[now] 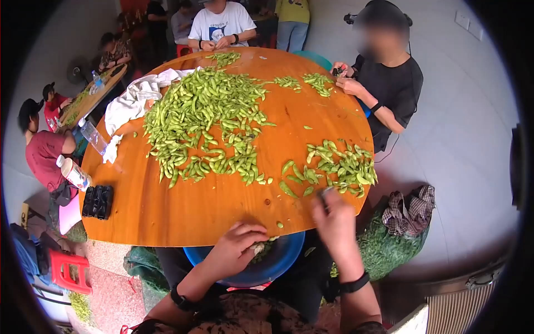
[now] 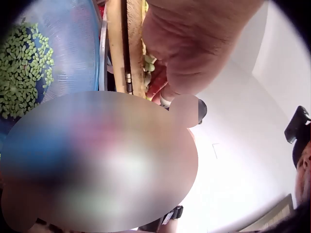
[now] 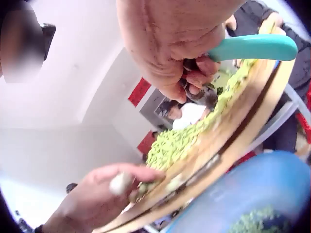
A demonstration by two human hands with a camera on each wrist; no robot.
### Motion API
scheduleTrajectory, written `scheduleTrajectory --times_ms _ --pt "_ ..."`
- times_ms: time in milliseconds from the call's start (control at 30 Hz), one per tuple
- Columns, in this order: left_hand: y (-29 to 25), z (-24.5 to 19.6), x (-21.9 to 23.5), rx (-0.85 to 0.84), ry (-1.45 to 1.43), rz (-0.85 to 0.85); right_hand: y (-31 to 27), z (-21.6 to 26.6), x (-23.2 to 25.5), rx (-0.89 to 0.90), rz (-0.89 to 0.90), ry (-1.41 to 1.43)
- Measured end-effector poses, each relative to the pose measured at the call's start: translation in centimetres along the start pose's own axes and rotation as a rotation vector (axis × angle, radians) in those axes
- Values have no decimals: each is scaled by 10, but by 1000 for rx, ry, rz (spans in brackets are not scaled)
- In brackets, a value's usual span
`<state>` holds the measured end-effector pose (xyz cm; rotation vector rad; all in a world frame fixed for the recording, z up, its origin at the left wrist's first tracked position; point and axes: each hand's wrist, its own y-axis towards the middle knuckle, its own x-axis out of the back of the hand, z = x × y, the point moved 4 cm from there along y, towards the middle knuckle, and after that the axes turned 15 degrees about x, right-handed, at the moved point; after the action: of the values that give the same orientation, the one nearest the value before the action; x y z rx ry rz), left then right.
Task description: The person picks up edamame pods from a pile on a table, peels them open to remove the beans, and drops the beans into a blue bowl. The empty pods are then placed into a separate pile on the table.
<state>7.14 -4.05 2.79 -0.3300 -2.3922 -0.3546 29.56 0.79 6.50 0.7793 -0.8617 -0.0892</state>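
My left hand (image 1: 236, 250) is at the table's near edge, over the blue basin (image 1: 300, 242). In the right wrist view, green pods (image 3: 141, 189) are pinched at the fingertips of that left hand (image 3: 92, 196). The left wrist view shows the same hand (image 2: 194, 43) curled beside green beans (image 2: 148, 63). My right hand (image 1: 336, 225) is raised just right of it, near loose pods; in the right wrist view this hand (image 3: 175, 39) grips a tool with a teal handle (image 3: 257, 47). Shelled beans (image 2: 22, 73) lie in the basin.
A large pile of pods (image 1: 206, 111) covers the middle of the wooden table (image 1: 222, 217), with a smaller heap (image 1: 350, 167) at right. White cloth (image 1: 133, 100), bottles and a black tray (image 1: 98, 201) are at left. Several people sit around; a green sack (image 1: 389, 247) stands at lower right.
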Motion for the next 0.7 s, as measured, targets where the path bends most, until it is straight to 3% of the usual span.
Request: scheduleTrajectory --times_ms 67,200,333,400,500,600,700 --pt "3 1 3 33 -88 10 -20 22 -26 154 129 36" --pt "48 -4 22 163 201 -166 -41 60 -59 97 301 29" --pt "93 5 8 173 247 -196 -48 75 -63 174 314 239" --pt "106 11 -1 101 301 -216 -44 74 -58 130 310 271" --pt "106 15 -5 6 423 -175 -40 62 -51 70 252 319" --pt "84 19 -3 -22 362 -178 -37 48 -47 44 192 380" --pt "48 4 8 53 280 -100 -38 31 -45 -51 184 398"
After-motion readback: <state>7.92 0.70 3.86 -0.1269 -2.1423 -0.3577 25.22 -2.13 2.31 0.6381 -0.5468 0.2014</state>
